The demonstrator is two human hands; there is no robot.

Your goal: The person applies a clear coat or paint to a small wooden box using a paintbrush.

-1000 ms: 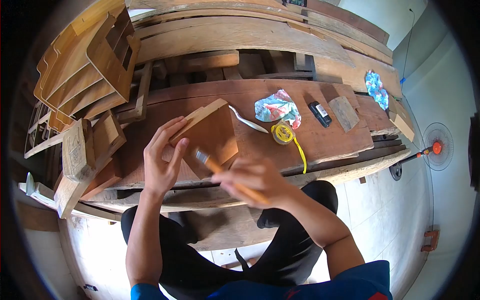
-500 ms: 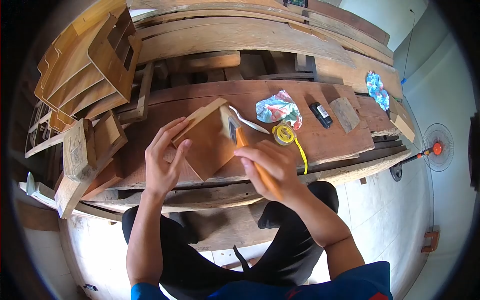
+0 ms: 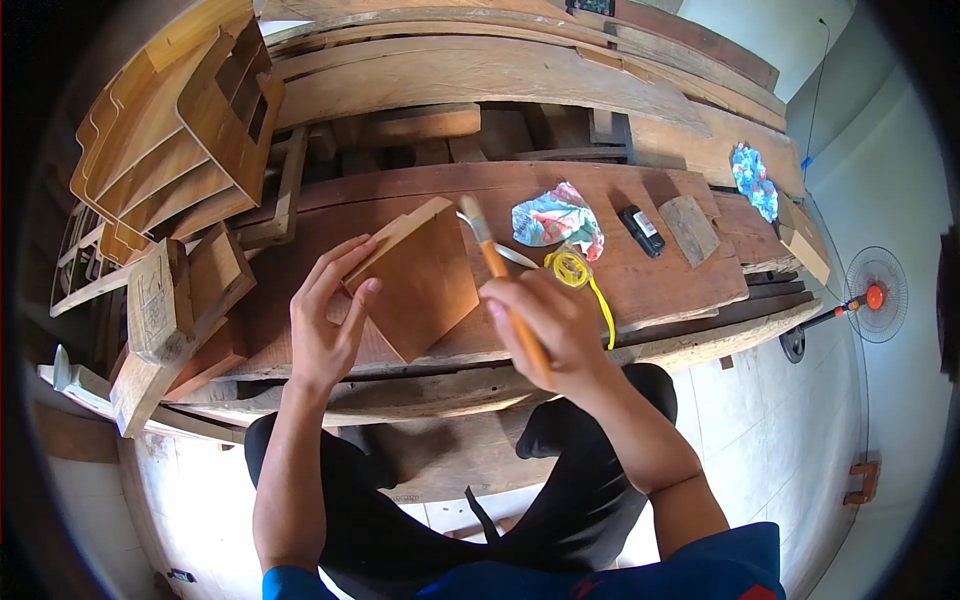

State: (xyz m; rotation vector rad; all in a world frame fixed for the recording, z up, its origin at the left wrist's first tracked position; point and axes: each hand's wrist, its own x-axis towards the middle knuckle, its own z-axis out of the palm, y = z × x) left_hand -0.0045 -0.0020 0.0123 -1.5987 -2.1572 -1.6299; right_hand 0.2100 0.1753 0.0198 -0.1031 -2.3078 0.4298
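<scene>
My left hand [image 3: 335, 300] grips the left edge of a small wooden box [image 3: 425, 285], fingers along its top strip and thumb at the near side. The box rests tilted on the brown plank bench, one smooth panel facing me. In my right hand [image 3: 550, 325] is a paintbrush [image 3: 497, 262] with an orange handle; its tip points up and away, just right of the box and apart from it. Behind the brush lies a thin white tool [image 3: 515, 256], partly hidden. A yellow tape measure [image 3: 568, 267] sits beyond my right hand with its strip trailing toward me.
A crumpled floral cloth [image 3: 558, 217], a black bottle [image 3: 641, 230] and a wood offcut [image 3: 690, 229] lie on the bench [image 3: 660, 290]. A wooden organizer [image 3: 190, 140] stands at left, above stacked wood blocks [image 3: 165, 300]. A fan [image 3: 875, 297] is at right.
The paintbrush has swung off the box's right edge, to the right, and its tip now points upward. My left hand and the box have stayed in place.
</scene>
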